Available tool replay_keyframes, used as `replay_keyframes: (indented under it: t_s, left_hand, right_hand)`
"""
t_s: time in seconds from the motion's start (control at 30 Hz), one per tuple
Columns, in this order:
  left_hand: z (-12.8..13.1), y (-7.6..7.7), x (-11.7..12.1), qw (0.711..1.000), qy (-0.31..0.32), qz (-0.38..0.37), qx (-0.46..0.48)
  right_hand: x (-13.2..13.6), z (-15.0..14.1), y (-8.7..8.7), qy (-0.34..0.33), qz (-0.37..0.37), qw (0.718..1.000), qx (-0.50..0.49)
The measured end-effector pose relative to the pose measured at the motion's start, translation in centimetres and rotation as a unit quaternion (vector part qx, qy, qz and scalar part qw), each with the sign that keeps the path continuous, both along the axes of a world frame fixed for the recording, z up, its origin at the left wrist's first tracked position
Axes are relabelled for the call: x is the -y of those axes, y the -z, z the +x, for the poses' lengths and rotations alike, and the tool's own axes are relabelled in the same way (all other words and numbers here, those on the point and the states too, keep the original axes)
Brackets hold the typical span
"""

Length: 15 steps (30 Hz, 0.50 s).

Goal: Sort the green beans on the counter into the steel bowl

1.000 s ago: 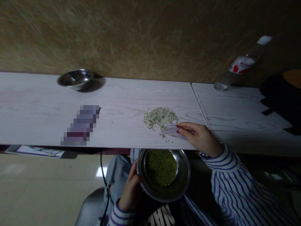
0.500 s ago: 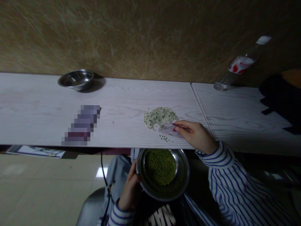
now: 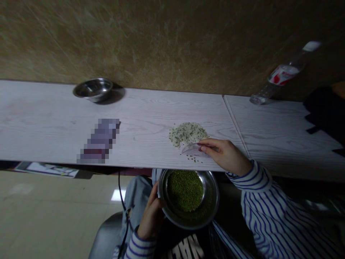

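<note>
My right hand [image 3: 225,153] pinches a clear plastic protractor [image 3: 192,148] by its right part, tilted low over the table. Just beyond it lies a flat heap of white grains mixed with green beans [image 3: 188,132], which look like rice and mung beans. A few loose green beans [image 3: 194,159] are scattered between the protractor and the table's front edge. My left hand [image 3: 153,214] grips the left rim of a metal bowl [image 3: 211,201] held over my lap, right below that edge. Many green beans [image 3: 185,190] cover the bowl's bottom.
A second metal bowl [image 3: 93,90] stands at the back left by the wall. In front of it lies a pixelated flat object [image 3: 99,139]. A plastic bottle [image 3: 283,75] stands at the back right, near a dark item [image 3: 325,111]. A seam crosses the table [image 3: 145,133].
The view has shifted slightly, so the table's things appear a little further right. The protractor has tilted, showing a narrower face. Both hands keep their grips.
</note>
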State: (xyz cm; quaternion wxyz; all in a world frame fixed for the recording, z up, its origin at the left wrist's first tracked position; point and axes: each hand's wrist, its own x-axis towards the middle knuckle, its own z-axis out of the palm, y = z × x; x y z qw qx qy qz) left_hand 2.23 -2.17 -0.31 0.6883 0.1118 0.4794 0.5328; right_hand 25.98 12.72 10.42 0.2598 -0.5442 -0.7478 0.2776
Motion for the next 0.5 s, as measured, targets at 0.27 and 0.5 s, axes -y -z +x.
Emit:
replay_keyframes:
  t_s: [0.27,0.5]
  left_hand:
    - [-0.3,1.4,-0.1,0.999,0.018,0.036,-0.001]
    - [-0.1,1.5,0.0,0.999,0.029,0.037,0.015]
  right_hand:
    - [1.1,0.6,0.8,0.034,-0.014,0.999,-0.029]
    - [2.6,0.4,1.5,0.087,-0.042,0.991,-0.093]
